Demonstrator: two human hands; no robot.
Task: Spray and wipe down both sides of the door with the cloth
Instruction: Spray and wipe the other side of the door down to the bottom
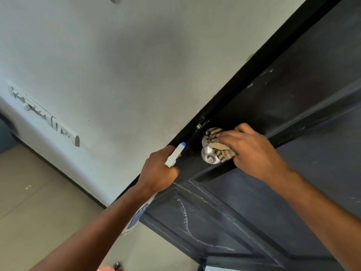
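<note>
Two hands: right hand [252,151] curls fingers round soft cloth [226,154] on slick knob [209,155]; left hand [158,173] grips probably light spray bottle [174,156].

The dark panelled door [289,98] bore white streaks across its lower panel. The cloth [226,153], striped beige and brown, was bunched against the silver knob [210,156] near the door's latch edge, gripped by the right hand [252,151]. The white, blue-tipped spray bottle [173,155] sat tilted at that edge in the left hand [158,173].
</note>
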